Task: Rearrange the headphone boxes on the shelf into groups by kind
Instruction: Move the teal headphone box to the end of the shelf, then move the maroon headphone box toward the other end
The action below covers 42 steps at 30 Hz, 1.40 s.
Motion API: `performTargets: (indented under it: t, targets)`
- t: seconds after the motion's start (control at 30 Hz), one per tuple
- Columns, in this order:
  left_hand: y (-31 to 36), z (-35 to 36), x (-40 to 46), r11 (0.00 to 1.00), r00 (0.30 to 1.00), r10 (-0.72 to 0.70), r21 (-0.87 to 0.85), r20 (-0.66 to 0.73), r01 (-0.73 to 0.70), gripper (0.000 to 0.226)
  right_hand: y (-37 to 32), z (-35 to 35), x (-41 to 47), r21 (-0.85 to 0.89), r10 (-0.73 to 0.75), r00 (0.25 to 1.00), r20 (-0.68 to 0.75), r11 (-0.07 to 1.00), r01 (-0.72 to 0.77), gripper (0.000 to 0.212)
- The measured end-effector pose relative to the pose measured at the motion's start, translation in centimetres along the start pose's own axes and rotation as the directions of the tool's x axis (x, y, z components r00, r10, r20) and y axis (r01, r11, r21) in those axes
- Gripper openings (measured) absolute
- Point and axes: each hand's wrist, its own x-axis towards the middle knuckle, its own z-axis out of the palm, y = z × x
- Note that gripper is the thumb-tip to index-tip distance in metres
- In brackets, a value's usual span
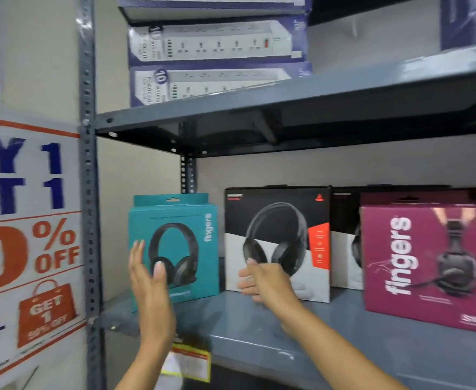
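Note:
A teal headphone box (187,237) stands upright at the left end of the grey shelf (248,327). My left hand (146,280) is in front of its lower left part, fingers spread, holding nothing. To the right stands a black-and-white headphone box (284,229); my right hand (262,280) hovers open at its lower left corner, and I cannot tell whether it touches. A second black-and-white box (345,237) stands behind a maroon headphone box (428,263) at the right.
The upper shelf (287,108) carries stacked power-strip boxes (217,43). A perforated metal upright (89,192) bounds the shelf's left side, with a discount poster (26,220) beyond it. A yellow-and-red price tag (189,361) hangs on the shelf's front edge.

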Motion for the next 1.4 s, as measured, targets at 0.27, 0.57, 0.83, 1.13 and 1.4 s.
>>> performTargets:
  t: [0.27,0.57,0.83,1.13,1.4]
  targets:
    - [7.2,17.5,-8.0,0.973,0.85,0.109,-0.23,0.515,0.015,0.053,-4.6,-19.1,-5.5,-0.37,-0.56,0.694,-0.451,0.826,0.426,0.025]
    - [5.8,27.1,-12.1,0.901,0.706,-0.145,-0.203,0.693,0.384,0.047,1.3,-34.2,-6.3,-0.433,-0.497,0.542,-0.678,0.865,0.252,0.024]
    - [4.0,27.1,-11.8,0.831,0.473,-0.314,-0.002,0.823,0.556,0.062,5.1,-34.6,-5.8,-0.139,-0.126,0.933,-0.337,0.987,0.083,0.057]
    - [4.2,26.9,-11.7,0.904,0.558,-0.161,-0.105,0.814,0.414,0.056,5.0,-34.5,-7.2,-0.068,-0.053,0.947,-0.317,0.997,0.033,0.082]
    - [3.9,27.1,-11.8,0.858,0.509,-0.282,-0.024,0.814,0.513,0.057,3.8,-33.9,-8.1,0.007,-0.176,0.927,-0.332,0.982,0.189,0.049]
